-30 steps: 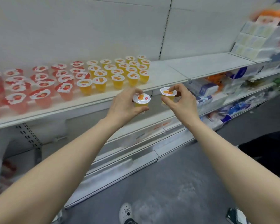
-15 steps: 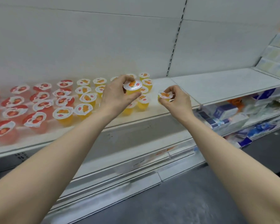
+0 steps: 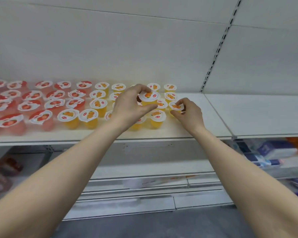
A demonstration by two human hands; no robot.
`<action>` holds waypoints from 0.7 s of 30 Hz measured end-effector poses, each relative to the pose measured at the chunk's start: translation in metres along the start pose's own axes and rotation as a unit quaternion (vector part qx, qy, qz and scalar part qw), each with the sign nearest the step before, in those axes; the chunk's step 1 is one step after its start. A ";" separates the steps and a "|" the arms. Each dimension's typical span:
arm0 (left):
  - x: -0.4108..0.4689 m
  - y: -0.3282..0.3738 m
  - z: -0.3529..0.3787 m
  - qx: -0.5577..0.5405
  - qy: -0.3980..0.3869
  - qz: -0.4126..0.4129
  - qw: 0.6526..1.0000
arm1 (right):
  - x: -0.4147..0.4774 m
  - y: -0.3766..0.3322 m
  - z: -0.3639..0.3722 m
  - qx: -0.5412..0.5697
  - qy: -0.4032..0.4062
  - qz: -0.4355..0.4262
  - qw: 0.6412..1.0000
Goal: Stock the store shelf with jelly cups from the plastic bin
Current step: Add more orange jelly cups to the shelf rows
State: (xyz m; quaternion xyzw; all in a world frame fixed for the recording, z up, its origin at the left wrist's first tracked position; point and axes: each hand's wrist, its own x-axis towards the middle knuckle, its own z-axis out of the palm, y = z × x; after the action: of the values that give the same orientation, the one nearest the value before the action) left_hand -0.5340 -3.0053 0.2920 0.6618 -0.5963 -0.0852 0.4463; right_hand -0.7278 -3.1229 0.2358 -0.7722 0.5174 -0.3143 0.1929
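Note:
My left hand (image 3: 129,107) grips an orange jelly cup (image 3: 149,98) by its sides, holding it above the orange cups standing on the white shelf (image 3: 201,124). My right hand (image 3: 187,114) pinches a second orange jelly cup (image 3: 175,107) low over the shelf, at the right end of the orange rows. Several orange cups (image 3: 93,115) stand in rows in the middle of the shelf. Several red jelly cups (image 3: 31,102) fill its left part. The plastic bin is out of view.
The shelf's right section (image 3: 258,114) is bare white board. A slotted upright (image 3: 215,48) runs up the back wall. Lower shelves at right hold blue and white boxes (image 3: 279,153). Grey floor (image 3: 144,227) lies below.
Both hands have moved forward and up from in front of the shelf edge to over the shelf, carrying the two cups in among the orange rows. The camera has tilted up towards the shelf.

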 end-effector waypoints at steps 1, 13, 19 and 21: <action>-0.001 0.003 0.002 0.001 0.003 -0.002 1.000 | 0.002 0.002 0.000 0.002 -0.003 -0.005 1.000; -0.005 0.036 0.056 0.090 -0.034 0.072 0.993 | 0.014 0.031 -0.035 -0.101 -0.101 -0.126 0.982; -0.005 0.040 0.094 0.279 -0.082 0.082 0.953 | 0.020 0.050 -0.055 -0.149 -0.090 -0.150 0.973; -0.004 0.039 0.104 0.302 -0.086 0.067 0.947 | 0.020 0.054 -0.058 -0.155 -0.083 -0.168 0.970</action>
State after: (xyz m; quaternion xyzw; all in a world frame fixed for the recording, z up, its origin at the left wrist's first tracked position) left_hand -0.6299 -3.0479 0.2563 0.7143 -0.6730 0.0726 0.1776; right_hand -0.7989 -3.1609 0.2504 -0.8920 0.4050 -0.1924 0.0575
